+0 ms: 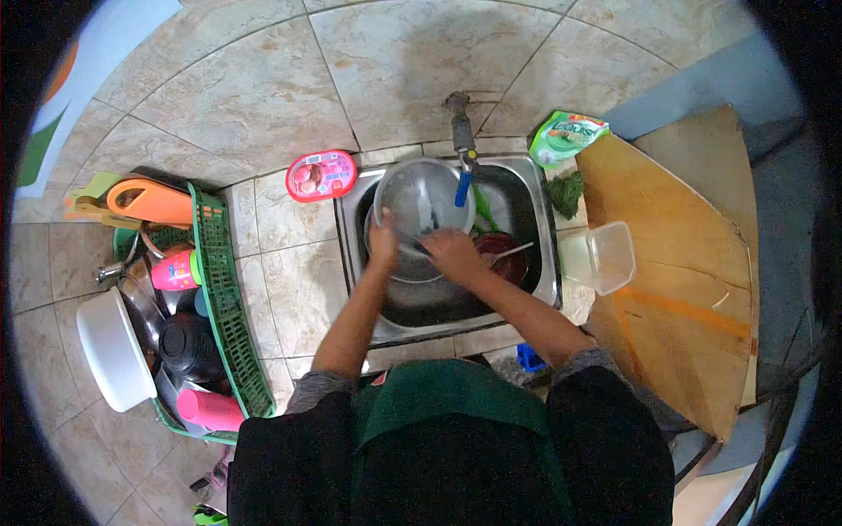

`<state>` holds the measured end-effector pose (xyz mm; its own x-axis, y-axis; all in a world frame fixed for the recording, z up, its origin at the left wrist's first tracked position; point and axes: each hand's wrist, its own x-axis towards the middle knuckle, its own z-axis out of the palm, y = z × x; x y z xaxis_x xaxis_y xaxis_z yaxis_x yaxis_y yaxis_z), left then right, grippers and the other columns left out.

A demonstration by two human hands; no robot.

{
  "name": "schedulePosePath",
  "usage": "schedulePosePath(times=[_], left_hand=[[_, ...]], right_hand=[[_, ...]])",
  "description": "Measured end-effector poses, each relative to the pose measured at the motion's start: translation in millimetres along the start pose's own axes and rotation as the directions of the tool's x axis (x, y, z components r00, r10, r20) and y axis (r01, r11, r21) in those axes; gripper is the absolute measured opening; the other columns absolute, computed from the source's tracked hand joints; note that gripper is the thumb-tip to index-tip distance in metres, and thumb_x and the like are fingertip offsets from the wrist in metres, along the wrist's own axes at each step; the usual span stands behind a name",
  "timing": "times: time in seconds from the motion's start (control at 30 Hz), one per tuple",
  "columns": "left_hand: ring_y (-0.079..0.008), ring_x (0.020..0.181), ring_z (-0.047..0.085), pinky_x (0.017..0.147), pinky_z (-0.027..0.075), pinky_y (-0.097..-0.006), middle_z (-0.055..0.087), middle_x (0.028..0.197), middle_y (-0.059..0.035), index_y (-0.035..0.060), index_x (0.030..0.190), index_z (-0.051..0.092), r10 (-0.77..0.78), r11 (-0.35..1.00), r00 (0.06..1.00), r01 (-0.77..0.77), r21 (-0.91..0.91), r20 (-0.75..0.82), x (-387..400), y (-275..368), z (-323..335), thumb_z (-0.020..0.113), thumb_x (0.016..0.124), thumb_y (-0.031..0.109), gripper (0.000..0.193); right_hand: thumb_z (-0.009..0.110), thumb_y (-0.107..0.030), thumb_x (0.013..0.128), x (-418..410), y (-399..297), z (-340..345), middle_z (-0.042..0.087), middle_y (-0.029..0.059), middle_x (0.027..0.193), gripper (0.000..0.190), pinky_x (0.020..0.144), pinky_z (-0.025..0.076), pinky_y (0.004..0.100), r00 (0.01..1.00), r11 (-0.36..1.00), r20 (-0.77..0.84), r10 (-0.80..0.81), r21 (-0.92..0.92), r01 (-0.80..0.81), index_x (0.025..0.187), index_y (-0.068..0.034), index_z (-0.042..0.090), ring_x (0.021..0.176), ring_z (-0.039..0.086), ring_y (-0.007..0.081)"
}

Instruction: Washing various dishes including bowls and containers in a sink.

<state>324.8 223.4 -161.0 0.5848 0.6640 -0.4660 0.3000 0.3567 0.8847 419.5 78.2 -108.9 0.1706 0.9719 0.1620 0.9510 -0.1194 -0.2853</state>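
Note:
A translucent round bowl [418, 191] is tilted over the stainless steel sink [547, 283]. My left hand [383, 244] grips its left rim. My right hand [452, 253] is against the near part of the bowl with its fingers bent; blur hides whether anything small is inside them. Beneath, another round vessel [414, 268] shows partly. To the right in the basin sits a dark red bowl [510, 260] with a pale-handled utensil [516, 251] across it. Something green [482, 207] lies behind that bowl. A faucet with a blue lever [463, 189] overhangs the translucent bowl.
Left stands a green dish basket [227, 309] full of dishes, with a white basin [115, 348] leaning out. A pink-red tub [321, 176] lies behind the sink. Right are a detergent pouch [567, 138], a green scouring pad [566, 194], a clear plastic container [612, 258] and cardboard [684, 263].

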Motion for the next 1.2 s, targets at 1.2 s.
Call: schedulePosePath(times=[1.2], left_hand=[[-0.0314, 0.126, 0.035, 0.105, 0.025, -0.0354, 0.039, 0.134, -0.0194, 0.0017, 0.136, 0.03, 0.249, 0.931, 0.959, -0.276, 0.24, 0.137, -53.6, 23.2, -37.4, 0.035, 0.097, 0.035, 0.051]], right_hand=[[0.061, -0.011, 0.075, 13.8, -13.0, 32.8, 0.05, 0.0216, 0.107, 0.033, 0.093, 0.037, 0.0448, 0.952, 0.885, 0.276, 0.13, 0.4, -0.237, 0.104, 0.003, 0.053, 0.108, 0.047, 0.0358]])
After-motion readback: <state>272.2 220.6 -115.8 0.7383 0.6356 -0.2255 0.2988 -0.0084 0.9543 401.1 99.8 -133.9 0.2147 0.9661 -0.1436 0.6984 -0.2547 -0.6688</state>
